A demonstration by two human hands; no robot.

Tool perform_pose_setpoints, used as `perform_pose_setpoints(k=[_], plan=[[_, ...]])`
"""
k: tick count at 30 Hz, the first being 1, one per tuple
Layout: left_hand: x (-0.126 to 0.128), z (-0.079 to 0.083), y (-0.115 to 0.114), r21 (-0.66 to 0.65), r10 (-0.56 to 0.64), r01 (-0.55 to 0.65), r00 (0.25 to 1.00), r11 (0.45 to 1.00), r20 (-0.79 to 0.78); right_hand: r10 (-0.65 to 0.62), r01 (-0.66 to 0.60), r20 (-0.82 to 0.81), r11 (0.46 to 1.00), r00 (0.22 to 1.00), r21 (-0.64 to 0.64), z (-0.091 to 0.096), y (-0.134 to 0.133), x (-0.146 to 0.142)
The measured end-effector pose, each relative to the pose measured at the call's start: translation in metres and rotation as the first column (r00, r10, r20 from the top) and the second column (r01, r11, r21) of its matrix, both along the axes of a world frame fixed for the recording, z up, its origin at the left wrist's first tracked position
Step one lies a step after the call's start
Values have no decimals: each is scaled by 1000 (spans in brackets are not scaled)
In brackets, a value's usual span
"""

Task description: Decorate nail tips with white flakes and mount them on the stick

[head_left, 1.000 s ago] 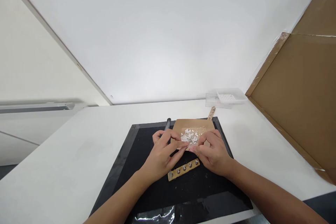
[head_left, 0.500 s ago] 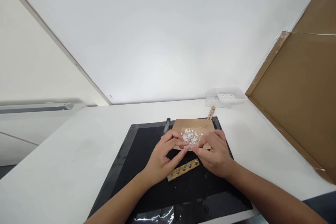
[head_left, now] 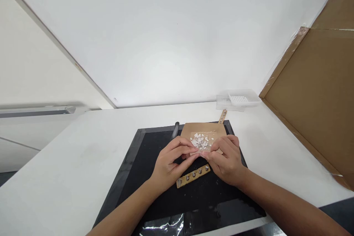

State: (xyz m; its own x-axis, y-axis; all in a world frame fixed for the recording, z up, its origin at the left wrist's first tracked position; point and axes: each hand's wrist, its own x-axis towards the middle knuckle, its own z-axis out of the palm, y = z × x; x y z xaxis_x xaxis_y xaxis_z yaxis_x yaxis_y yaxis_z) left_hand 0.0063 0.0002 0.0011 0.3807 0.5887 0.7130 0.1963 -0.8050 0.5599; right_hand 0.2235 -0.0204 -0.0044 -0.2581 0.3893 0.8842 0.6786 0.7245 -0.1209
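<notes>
My left hand (head_left: 173, 162) and my right hand (head_left: 226, 158) meet fingertip to fingertip at the near edge of a brown cardboard tray (head_left: 203, 127). Both are closed in a pinch on something small, pale and clear that I cannot make out. Just beyond the fingertips, a heap of small white pieces (head_left: 201, 140) lies in the tray. Below the hands, a tan strip with several metal studs (head_left: 193, 174) rests aslant on the black mat (head_left: 157, 155). Behind my left hand, a dark, pen-like rod (head_left: 175, 131) lies by the tray.
Clear plastic containers (head_left: 245, 98) stand at the back right of the white table (head_left: 110, 136). A second studded strip (head_left: 222, 116) lies behind the tray's right corner. A cardboard panel (head_left: 318, 96) bounds the right side, and a white wall (head_left: 177, 44) the back.
The view has shifted slightly. Both hands stay together at the tray's near edge, with only small finger movements; the left fingers are a little straighter.
</notes>
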Motion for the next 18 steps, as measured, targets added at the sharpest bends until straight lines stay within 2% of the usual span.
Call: perform_pose_setpoints(k=[10, 18], plan=[[1, 0, -3, 134, 95, -96, 995, 986, 9, -23, 23, 7, 1000, 1000, 17, -2, 1, 0], [3, 1, -6, 145, 136, -133, 991, 980, -6, -38, 37, 33, 999, 999, 14, -5, 1, 3]])
